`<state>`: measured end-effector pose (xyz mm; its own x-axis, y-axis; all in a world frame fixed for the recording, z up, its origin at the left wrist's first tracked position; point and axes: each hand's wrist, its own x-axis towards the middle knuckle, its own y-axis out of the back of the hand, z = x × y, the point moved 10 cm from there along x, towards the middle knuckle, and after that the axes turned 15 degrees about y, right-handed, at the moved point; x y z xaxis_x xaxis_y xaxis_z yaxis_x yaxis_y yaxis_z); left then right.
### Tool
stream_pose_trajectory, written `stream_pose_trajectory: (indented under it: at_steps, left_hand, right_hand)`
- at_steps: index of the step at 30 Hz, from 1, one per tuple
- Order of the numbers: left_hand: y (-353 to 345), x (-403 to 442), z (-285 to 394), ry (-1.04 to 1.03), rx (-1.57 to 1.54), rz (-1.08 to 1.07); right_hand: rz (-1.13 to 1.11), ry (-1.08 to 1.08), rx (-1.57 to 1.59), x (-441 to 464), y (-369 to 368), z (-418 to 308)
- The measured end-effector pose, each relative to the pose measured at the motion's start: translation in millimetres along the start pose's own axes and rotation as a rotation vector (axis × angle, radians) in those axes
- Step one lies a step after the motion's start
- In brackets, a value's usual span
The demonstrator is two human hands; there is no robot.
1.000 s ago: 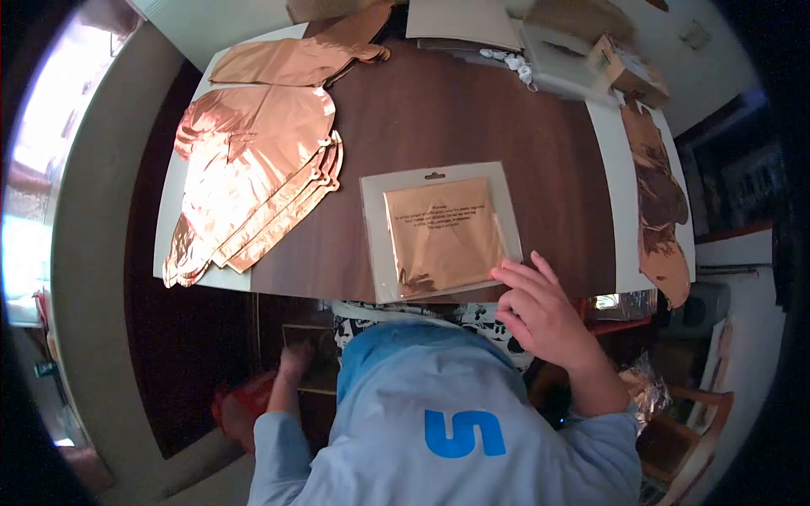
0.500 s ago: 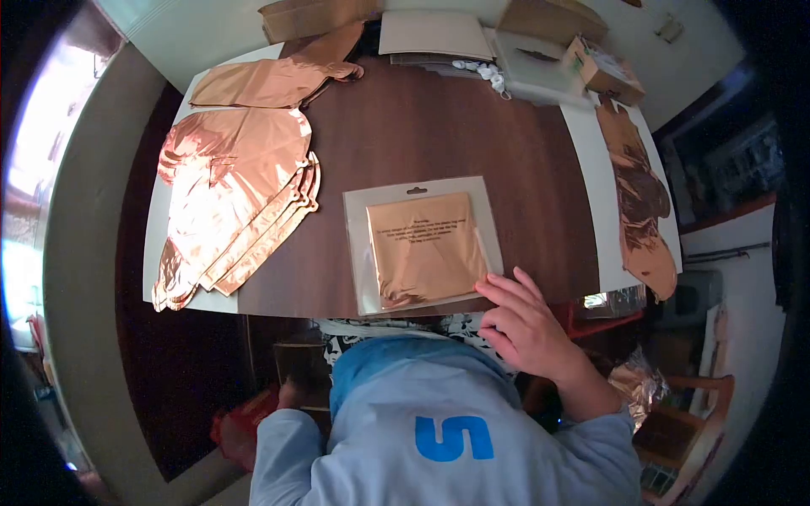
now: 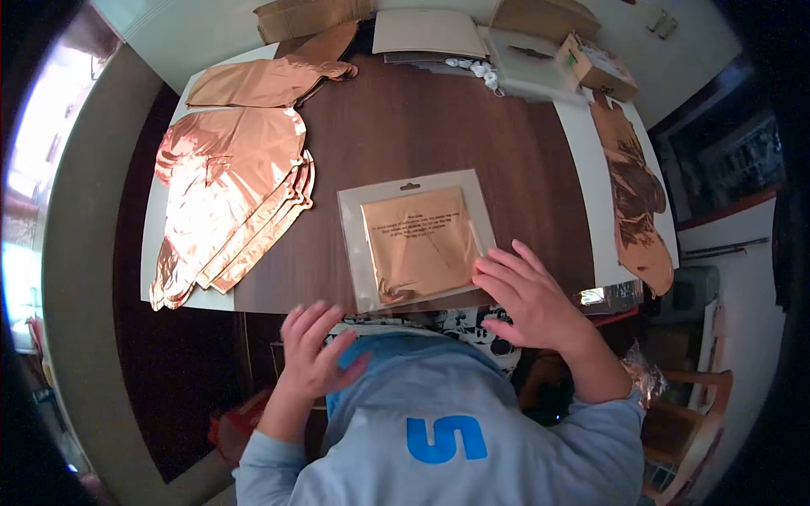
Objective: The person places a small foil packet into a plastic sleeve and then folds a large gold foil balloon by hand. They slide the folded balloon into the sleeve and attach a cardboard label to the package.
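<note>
A clear plastic packet with a hang hole lies on the table near its front edge. Inside it sits a folded copper-coloured foil sheet, and dark warning print shows over the foil. My right hand rests its fingertips at the packet's right lower edge, fingers stretched and thumb apart. Just off the table's front edge, to the left of the packet, my left hand is raised with fingers spread and nothing in it.
Flat copper foil balloons lie piled at the table's left. Another foil piece lies along the right edge. At the back are a stack of white sheets, clear plastic sleeves and a small cardboard box. A wooden chair stands at right.
My left hand has come up from low beside the body to near the table's front edge. My right hand stays at the packet's edge, its fingers slightly shifted.
</note>
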<state>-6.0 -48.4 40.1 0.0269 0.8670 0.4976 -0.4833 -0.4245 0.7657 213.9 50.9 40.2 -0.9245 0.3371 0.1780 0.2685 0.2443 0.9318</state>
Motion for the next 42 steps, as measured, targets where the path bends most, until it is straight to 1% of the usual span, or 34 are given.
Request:
stream_pose_trajectory:
  at_steps: [2,5,8,11,14,17,18,20,22,25,37,42]
  left_hand:
    - [-24,19,11,-0.136,0.033,-0.104]
    - [-53,22,16,-0.248,0.025,-0.234]
    - [-56,26,12,-0.130,-0.162,-0.304]
    - [-43,45,15,0.057,-0.326,-0.281]
    - [-49,59,20,0.047,-0.119,-0.269]
    - [-59,64,29,-0.020,-0.102,-0.366]
    - [-60,63,30,-0.037,-0.094,-0.366]
    - [-64,61,33,-0.076,-0.080,-0.372]
    - [-63,62,32,-0.065,-0.116,-0.343]
    - [-60,64,37,-0.081,-0.117,-0.312]
    - [-58,58,49,-0.224,-0.078,-0.198]
    - [-58,60,51,-0.243,-0.070,-0.205]
  right_hand:
    - [0.009,0.017,-0.045,-3,-6,0]
    - [0.043,0.016,-0.067,-7,-11,0]
    - [0.087,-0.015,-0.063,-13,-10,1]
    - [0.169,-0.041,-0.084,-10,-6,-4]
    - [0.255,-0.032,-0.165,-4,0,-19]
    - [0.374,-0.028,-0.140,-11,-10,-33]
    - [0.403,-0.006,-0.165,-9,-10,-42]
    - [0.391,-0.027,-0.127,-7,-23,-48]
    - [0.386,-0.049,-0.132,-2,-30,-53]
    - [0.377,-0.112,-0.130,3,-36,-51]
    - [0.335,-0.181,-0.211,23,-51,-56]
    - [0.293,-0.245,-0.136,37,-57,-49]
